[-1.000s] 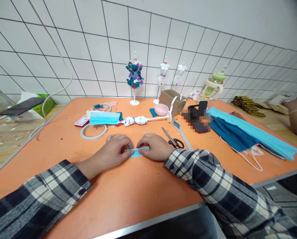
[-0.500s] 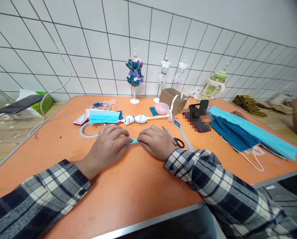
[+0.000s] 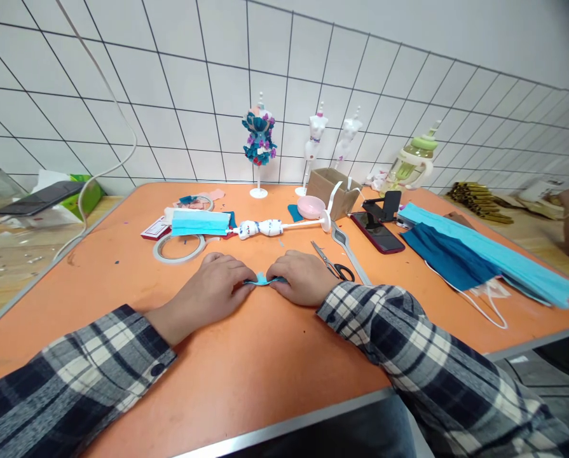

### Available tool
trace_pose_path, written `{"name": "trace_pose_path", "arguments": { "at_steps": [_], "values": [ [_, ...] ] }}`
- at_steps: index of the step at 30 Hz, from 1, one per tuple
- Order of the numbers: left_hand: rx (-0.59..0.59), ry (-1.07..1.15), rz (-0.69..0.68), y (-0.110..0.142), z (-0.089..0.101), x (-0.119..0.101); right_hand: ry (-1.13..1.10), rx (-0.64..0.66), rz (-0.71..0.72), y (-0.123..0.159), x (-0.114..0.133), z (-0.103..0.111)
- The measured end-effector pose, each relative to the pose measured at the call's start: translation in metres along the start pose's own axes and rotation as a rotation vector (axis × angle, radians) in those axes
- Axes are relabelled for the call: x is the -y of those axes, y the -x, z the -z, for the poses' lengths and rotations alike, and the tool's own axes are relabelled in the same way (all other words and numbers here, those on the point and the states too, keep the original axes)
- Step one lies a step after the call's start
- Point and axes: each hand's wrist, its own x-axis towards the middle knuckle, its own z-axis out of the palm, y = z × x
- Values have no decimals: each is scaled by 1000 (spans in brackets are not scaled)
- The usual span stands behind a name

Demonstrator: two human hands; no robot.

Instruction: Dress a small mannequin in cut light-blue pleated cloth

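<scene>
Between my hands is a small strip of light-blue fabric [image 3: 262, 280], its middle showing and its ends covered by fingers. My left hand [image 3: 212, 286] pinches the left end, and my right hand [image 3: 301, 277] pinches the right end, both low over the orange table [image 3: 246, 369]. Just behind them lies a small white mannequin [image 3: 260, 228] on its side, its stand pointing right. Black-handled scissors [image 3: 334, 262] rest by my right hand. A roll of tape [image 3: 156, 250] and a folded light-blue mask [image 3: 201, 222] lie beyond my left hand.
At the back stand a mannequin dressed in teal ruffles [image 3: 259, 137], two bare mannequins [image 3: 316, 130], a cardboard box [image 3: 329, 187] and a green-topped bottle [image 3: 415, 159]. A pink bowl [image 3: 311, 207], a phone [image 3: 377, 233] and teal fabric [image 3: 451, 257] lie to the right.
My fingers have shifted on the light-blue strip, and it has come slightly nearer to me. More of it, with a raised middle, now shows between my fingertips.
</scene>
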Motion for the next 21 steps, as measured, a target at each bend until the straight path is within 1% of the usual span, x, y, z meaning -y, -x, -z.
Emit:
{"name": "trace_pose_path", "arguments": {
  "at_steps": [4, 7, 9, 11, 13, 15, 18, 21],
  "values": [
    [-9, 14, -19, 0, -1, 1, -68, -39, -32, 1, 1, -1],
    [1, 59, 8, 1, -3, 3, -134, -17, -82, -1, 0, -4],
    [2, 114, 58, 1, -5, 5, -179, -13, -126, -3, -2, -7],
    [11, 206, 140, 0, -6, 6, -198, -10, -152, -5, -4, -9],
    [36, 319, 227, -1, -7, 6, -203, -7, -169, -6, -4, -11],
    [72, 378, 265, -4, -8, 5, -191, -8, -170, -7, -4, -11],
    [91, 292, 250, -7, -11, 2, -155, -24, -171, -9, -2, -10],
    [47, 164, 233, -6, -15, 0, -134, -32, -172, -10, -2, -10]
  ]
}}
